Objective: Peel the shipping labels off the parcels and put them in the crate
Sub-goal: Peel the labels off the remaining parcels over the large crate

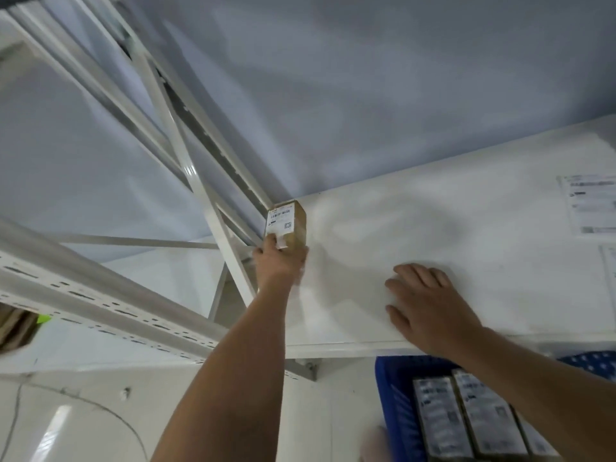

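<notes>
Brown cardboard marks out the small parcel (pixel 294 228), standing on end at the far left corner of the white shelf (pixel 466 235), close against the metal rack post (pixel 213 208). Its shipping label (pixel 279 221) faces us; the lower edge may be lifting, but it is too blurred to be sure. The left hand (pixel 278 261) reaches up and grips the parcel's lower end, thumb on the label side. The right hand (pixel 423 301) lies flat on the shelf nearer the front edge, fingers spread, holding nothing. White sheets (pixel 590 205), probably labels, lie at the shelf's far right. Below, a blue crate (pixel 396 405) holds several boxes (pixel 483 418) with blurred white tops.

I'd say this parcel is just being fetched. Next it needs bringing down within easy reach, then the free hand must catch a label corner and peel slowly so the label doesn't tear.
</notes>
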